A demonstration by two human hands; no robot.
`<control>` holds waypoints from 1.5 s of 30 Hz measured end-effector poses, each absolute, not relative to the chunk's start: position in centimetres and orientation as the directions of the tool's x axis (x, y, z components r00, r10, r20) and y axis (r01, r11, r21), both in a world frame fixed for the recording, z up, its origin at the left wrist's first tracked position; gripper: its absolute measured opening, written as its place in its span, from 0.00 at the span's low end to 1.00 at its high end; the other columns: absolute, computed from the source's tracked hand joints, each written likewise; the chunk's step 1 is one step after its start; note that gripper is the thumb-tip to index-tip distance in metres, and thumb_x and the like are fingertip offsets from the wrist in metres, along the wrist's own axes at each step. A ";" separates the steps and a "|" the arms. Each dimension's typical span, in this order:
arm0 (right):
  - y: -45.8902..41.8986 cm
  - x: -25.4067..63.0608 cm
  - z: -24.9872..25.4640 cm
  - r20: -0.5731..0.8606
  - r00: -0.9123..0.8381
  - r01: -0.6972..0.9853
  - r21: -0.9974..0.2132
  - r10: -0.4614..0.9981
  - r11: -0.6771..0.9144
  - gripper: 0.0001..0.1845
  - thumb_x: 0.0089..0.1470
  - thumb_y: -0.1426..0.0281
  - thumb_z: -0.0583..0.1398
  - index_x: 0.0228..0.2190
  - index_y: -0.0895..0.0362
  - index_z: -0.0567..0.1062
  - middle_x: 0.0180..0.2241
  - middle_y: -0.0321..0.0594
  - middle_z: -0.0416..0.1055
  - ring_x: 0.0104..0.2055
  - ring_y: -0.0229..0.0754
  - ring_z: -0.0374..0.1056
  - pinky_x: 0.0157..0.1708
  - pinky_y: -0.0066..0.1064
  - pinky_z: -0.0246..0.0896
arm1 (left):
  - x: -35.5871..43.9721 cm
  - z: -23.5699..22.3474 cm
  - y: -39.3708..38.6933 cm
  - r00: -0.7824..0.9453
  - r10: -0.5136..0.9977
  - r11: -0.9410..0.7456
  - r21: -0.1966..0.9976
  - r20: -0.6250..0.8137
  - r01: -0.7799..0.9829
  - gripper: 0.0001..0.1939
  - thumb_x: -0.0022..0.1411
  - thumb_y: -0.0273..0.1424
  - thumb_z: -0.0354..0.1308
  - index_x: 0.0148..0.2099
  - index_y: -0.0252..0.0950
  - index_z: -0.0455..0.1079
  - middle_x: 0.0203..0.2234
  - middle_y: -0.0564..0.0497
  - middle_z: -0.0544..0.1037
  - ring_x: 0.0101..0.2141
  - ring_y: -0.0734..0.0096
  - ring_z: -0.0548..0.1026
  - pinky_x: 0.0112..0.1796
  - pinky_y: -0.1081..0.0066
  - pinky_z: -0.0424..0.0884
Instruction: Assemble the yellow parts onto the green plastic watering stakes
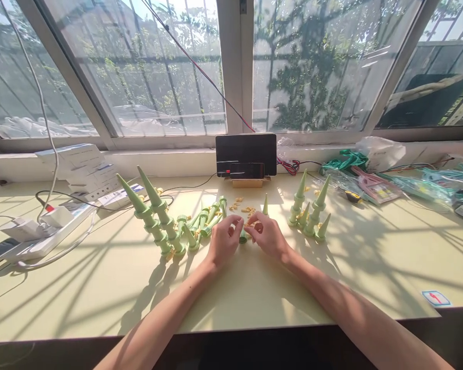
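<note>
My left hand (224, 240) is closed, its fingertips pinched at the upper part of a small green plastic piece (243, 237) with a round flared end. Close beside it, my right hand (269, 236) is also closed, thumb and finger meeting at the same piece; what lies between those fingertips is too small to make out. Just behind the hands are small loose yellow pieces (248, 209) and an upright green cone (265, 204). Left of my left hand lie several green tube pieces (203, 218) and a short green cone (191, 238).
Two tall stacked green spires (154, 198) stand at left, and a group of green spires (314, 211) at right. A black tablet (246, 149) leans at the back. Power strip (56, 239) and cables lie left; plastic bags (381, 154) and a yellow-black tool (353, 196) lie right.
</note>
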State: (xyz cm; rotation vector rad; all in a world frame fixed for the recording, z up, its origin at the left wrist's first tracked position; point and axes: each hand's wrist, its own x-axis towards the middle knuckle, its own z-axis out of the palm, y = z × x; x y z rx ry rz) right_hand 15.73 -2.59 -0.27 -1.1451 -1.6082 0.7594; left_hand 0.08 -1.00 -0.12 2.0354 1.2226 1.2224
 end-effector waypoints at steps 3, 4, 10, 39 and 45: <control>-2.4 15.7 -0.6 0.392 -0.097 0.318 -0.859 0.915 0.402 0.09 0.56 0.62 0.59 0.32 0.55 0.66 0.26 0.34 0.69 0.19 0.34 0.63 0.22 0.28 0.59 | 0.0 -0.3 -0.9 0.234 0.859 -0.511 0.740 0.454 0.438 0.14 0.67 0.40 0.52 0.35 0.35 0.70 0.26 0.53 0.73 0.19 0.79 0.64 0.23 0.75 0.60; -2.4 15.7 -0.6 0.402 -0.102 0.317 -0.854 0.910 0.413 0.09 0.56 0.62 0.59 0.32 0.55 0.67 0.29 0.35 0.70 0.19 0.33 0.63 0.22 0.28 0.59 | 0.0 -0.3 -0.9 0.236 0.860 -0.510 0.743 0.453 0.433 0.14 0.67 0.40 0.52 0.35 0.35 0.70 0.26 0.54 0.72 0.20 0.79 0.64 0.24 0.75 0.60; -2.4 15.7 -0.5 0.432 -0.097 0.321 -0.839 0.896 0.439 0.09 0.58 0.63 0.58 0.33 0.56 0.69 0.34 0.38 0.71 0.20 0.32 0.62 0.22 0.28 0.61 | 0.0 -0.1 -1.0 0.214 0.883 -0.470 0.781 0.418 0.412 0.14 0.67 0.40 0.52 0.34 0.35 0.69 0.23 0.56 0.68 0.18 0.80 0.60 0.23 0.75 0.55; -0.9 16.8 -1.6 0.275 0.033 0.049 -0.961 0.961 0.274 0.12 0.57 0.61 0.58 0.37 0.57 0.72 0.37 0.45 0.75 0.17 0.32 0.65 0.13 0.25 0.56 | -0.1 0.0 -0.5 0.111 0.862 -0.478 0.722 0.494 0.500 0.14 0.65 0.39 0.54 0.30 0.37 0.68 0.23 0.55 0.72 0.19 0.77 0.68 0.24 0.76 0.65; -1.0 16.6 -1.4 0.258 0.016 0.002 -0.966 0.966 0.258 0.12 0.57 0.62 0.58 0.38 0.58 0.72 0.36 0.44 0.75 0.17 0.32 0.65 0.13 0.25 0.56 | -0.1 -0.1 -0.4 0.131 0.855 -0.494 0.710 0.502 0.502 0.14 0.65 0.39 0.53 0.31 0.36 0.69 0.23 0.54 0.72 0.19 0.77 0.68 0.23 0.76 0.64</control>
